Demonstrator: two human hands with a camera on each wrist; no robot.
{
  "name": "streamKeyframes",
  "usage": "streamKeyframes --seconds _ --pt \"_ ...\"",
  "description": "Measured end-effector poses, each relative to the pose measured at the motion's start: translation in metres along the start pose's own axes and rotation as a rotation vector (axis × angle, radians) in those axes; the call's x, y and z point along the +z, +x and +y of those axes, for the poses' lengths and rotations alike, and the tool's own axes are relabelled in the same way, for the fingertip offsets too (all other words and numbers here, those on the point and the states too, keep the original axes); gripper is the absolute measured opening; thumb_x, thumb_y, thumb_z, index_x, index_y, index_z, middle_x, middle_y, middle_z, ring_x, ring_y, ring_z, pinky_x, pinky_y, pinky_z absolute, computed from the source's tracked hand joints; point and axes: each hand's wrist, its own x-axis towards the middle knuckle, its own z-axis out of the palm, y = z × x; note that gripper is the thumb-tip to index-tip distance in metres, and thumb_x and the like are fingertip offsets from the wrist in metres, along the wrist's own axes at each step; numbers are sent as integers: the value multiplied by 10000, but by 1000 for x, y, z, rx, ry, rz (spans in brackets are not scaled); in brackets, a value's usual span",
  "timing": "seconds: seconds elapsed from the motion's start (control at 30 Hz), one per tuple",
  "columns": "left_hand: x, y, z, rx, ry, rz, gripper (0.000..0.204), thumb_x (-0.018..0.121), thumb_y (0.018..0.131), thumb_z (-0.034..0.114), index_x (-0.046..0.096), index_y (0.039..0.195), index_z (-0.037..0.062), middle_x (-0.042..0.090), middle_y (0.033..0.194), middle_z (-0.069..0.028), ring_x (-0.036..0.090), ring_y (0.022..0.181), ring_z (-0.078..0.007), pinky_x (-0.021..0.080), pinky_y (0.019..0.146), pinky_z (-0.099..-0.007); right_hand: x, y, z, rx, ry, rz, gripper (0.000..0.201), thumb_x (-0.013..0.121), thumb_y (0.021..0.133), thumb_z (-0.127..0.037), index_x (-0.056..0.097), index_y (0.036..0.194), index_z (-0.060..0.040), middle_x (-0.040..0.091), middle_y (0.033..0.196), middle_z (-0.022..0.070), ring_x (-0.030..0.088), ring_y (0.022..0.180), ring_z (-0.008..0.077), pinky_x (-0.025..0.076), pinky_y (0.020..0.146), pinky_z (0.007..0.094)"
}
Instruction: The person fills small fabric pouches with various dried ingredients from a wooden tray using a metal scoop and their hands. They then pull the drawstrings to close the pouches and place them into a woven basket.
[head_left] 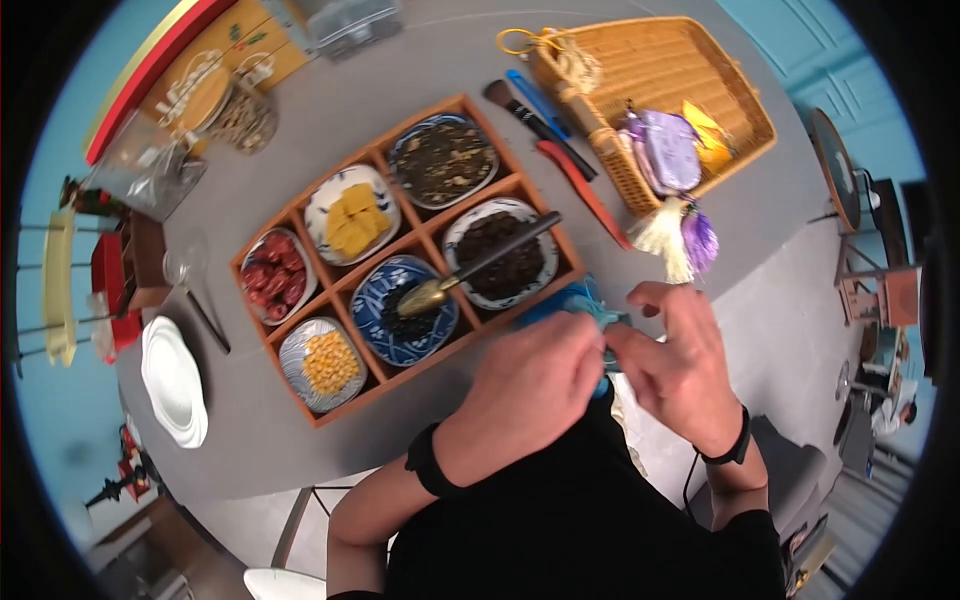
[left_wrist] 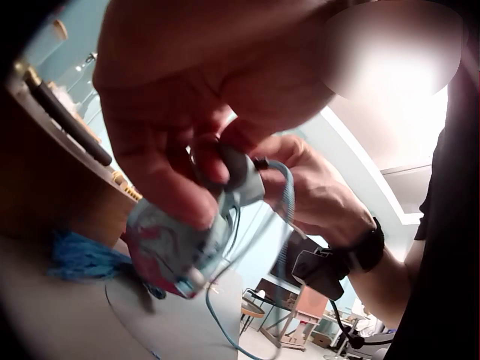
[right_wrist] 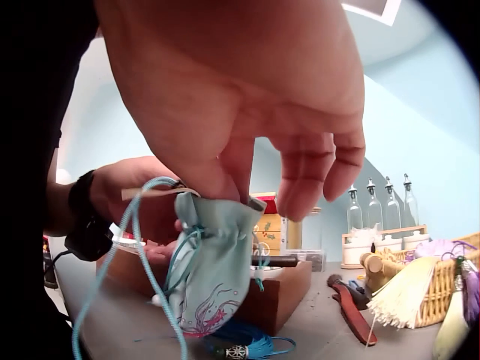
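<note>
A small light-blue drawstring pouch (right_wrist: 214,262) with a pink and purple printed pattern hangs upright between both hands. The right hand (right_wrist: 247,97) pinches its gathered mouth with thumb and forefinger, the other fingers bent loosely beside it. From the other side the left hand (head_left: 530,385) grips the pouch near its neck, as the left wrist view shows with the pouch (left_wrist: 180,244) under its fingers. Blue cords (right_wrist: 142,262) loop down from the neck. A blue tassel (right_wrist: 259,345) lies on the table below the pouch.
A divided wooden tray (head_left: 420,235) of filled bowls stands in front, a scoop (head_left: 480,262) across two of them. Beyond the right hand are a wicker basket (head_left: 650,50) with purple and yellow pouches, a brush (head_left: 525,112) and a red-handled tool (head_left: 585,195). White dishes (head_left: 172,380) sit at left.
</note>
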Motion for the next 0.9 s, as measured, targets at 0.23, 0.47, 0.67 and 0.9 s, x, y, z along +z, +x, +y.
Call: streamKeyframes --seconds 0.23,0.47,0.67,0.9 --pt "-6 -4 4 39 148 -35 168 628 916 135 526 889 5 584 835 -127 606 735 -341 491 626 -420 -5 9 -10 43 -26 -213 325 803 623 -95 684 920 -38 533 1229 167 586 994 307 451 854 403" --pt "-44 -19 9 85 113 -133 929 872 702 336 376 1428 33 427 1397 -208 443 1294 -407 406 1061 -475 -28 26 -13 51 194 -272 490 847 640 -177 619 1003 60 407 1399 231 508 1216 362 410 1021 528" --pt "-54 -37 -6 -101 -21 -43 924 830 709 217 332 1470 50 500 1313 -217 555 1184 -388 469 991 -444 -28 55 -54 -69 261 -335 357 761 768 -162 625 1010 62 421 1428 275 574 1160 370 411 1056 520" --pt "-71 -75 -22 -120 -113 70 703 883 679 177 487 1244 43 606 1076 -118 644 1012 -266 511 861 -361 -12 71 -57 -305 476 -392 533 795 745 -465 685 1047 -40 536 1347 206 609 1137 352 358 1076 596"
